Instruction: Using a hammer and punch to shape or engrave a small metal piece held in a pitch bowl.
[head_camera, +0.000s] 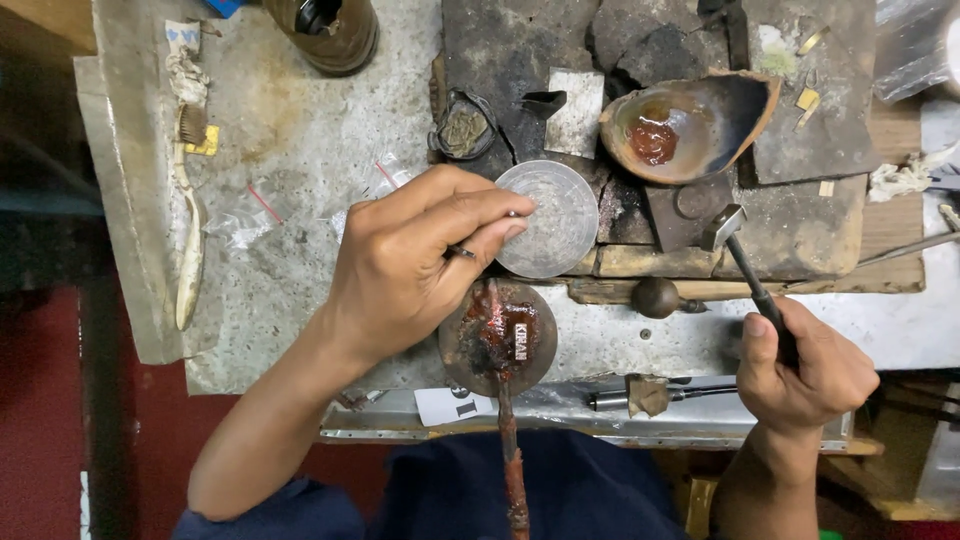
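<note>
- The small metal piece (521, 341) with raised marks sits stuck in a round lump of dark red-brown pitch (497, 338) on the end of a long rusty stick (512, 455). The sticky lump looks like it keeps the little piece from sliding about.
- The stick runs back toward the person's body, so the lump rests on the edge of the grey metal bench top (300, 150), close in front of the person.
- The left hand (410, 265) is curled, with thumb and fingers pinched on a thin metal punch tool (462, 252). Its tip is hidden by the fingers, so where it touches cannot be told.
- The right hand (810, 370) is closed tight round the dark handle of a small hammer (745, 255). The hammer head is up and off to the side, well apart from the lump.
- A flat round silver metal disc (548, 218) lies just behind the left fingers.
- A broken clay bowl with red stuff inside (690, 125) rests on the black burnt blocks (520, 50), away from the hands.
- A white toothbrush (187, 230) lies far to the left, out of the way.
</note>
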